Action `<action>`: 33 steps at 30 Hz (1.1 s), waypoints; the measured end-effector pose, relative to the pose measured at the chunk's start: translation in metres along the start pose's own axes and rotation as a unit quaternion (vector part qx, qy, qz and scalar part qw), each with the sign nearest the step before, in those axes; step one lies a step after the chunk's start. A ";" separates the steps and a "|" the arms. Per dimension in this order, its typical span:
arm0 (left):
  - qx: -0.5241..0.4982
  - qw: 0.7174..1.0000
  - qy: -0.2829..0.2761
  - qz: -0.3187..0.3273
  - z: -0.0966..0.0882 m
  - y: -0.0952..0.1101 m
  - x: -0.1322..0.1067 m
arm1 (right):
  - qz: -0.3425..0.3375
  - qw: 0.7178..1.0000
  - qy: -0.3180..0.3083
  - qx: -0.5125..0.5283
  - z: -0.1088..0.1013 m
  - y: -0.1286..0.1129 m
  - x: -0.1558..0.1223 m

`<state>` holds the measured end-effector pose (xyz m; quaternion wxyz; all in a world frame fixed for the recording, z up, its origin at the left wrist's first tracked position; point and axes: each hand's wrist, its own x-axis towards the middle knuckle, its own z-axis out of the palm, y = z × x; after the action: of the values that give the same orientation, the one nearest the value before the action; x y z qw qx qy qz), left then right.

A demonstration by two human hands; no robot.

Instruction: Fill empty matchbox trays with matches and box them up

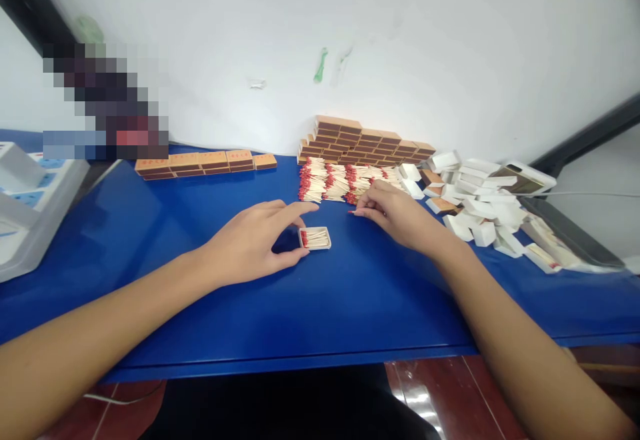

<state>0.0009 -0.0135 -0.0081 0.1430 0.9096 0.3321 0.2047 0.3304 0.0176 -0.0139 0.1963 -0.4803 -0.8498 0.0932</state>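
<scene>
A small white matchbox tray [316,247] lies on the blue table, holding a layer of matches with their red heads toward the left. My left hand [255,240] grips the tray's left end between the thumb and a bent finger, while the index finger stretches out above it. To the right, my right hand [393,213] is closed in a pinch on a match [351,213], whose red head sticks out leftward. Just behind that hand, loose matches [337,181] lie in several bunches.
Closed matchboxes are stacked in steps [345,140] against the wall; a low row of matchboxes [200,163] stands at back left. White trays [480,193] pile up at right, near a phone [525,179]. A white plastic holder [40,227] is at far left.
</scene>
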 end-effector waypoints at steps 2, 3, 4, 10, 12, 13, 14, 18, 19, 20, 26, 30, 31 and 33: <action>0.001 1.000 0.003 0.001 0.000 -0.001 0.000 | -0.006 1.000 0.001 0.003 0.000 -0.007 0.000; 0.001 1.000 0.004 0.003 0.001 -0.001 0.000 | -0.009 1.000 0.002 0.005 -0.001 -0.009 0.000; 0.002 1.000 0.006 0.005 0.001 -0.001 0.000 | -0.010 1.000 0.004 0.010 -0.001 -0.012 0.000; 0.003 1.000 0.009 0.007 0.003 -0.001 0.001 | -0.002 0.996 0.024 0.082 0.000 -0.037 -0.002; 0.005 1.000 0.013 0.009 0.003 0.000 0.001 | -0.020 0.995 0.022 0.091 0.003 -0.053 -0.003; 0.006 1.000 0.015 0.012 0.003 0.000 0.001 | -0.034 0.995 0.017 0.090 0.004 -0.062 -0.003; 0.008 1.000 0.018 0.015 0.004 0.001 0.001 | -0.048 0.995 0.010 0.086 0.006 -0.070 -0.004; 0.016 0.999 0.027 0.027 0.006 0.002 0.001 | -0.069 0.997 -0.008 0.046 0.016 -0.090 -0.006; 0.017 0.999 0.030 0.031 0.006 0.002 0.001 | -0.068 0.997 -0.010 0.033 0.019 -0.092 -0.006; 0.018 0.999 0.033 0.034 0.007 0.001 0.001 | -0.066 0.998 -0.011 0.021 0.022 -0.092 -0.007; 0.020 0.998 0.037 0.037 0.007 0.001 0.001 | -0.068 0.998 0.009 0.009 0.018 -0.084 -0.005; 0.012 0.999 0.025 0.018 0.003 0.001 0.001 | -0.025 0.998 0.065 -0.007 -0.010 -0.048 -0.010; 0.009 1.000 0.021 0.012 0.003 0.001 0.001 | 0.003 0.997 0.072 -0.023 -0.018 -0.034 -0.013; 0.004 1.000 0.013 0.003 0.002 0.001 0.001 | 0.059 0.996 0.050 -0.047 -0.034 -0.007 -0.019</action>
<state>0.0025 -0.0140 -0.0090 0.1339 0.9085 0.3319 0.2156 0.3479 -0.0037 0.0145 0.2095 -0.5424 -0.8126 0.0402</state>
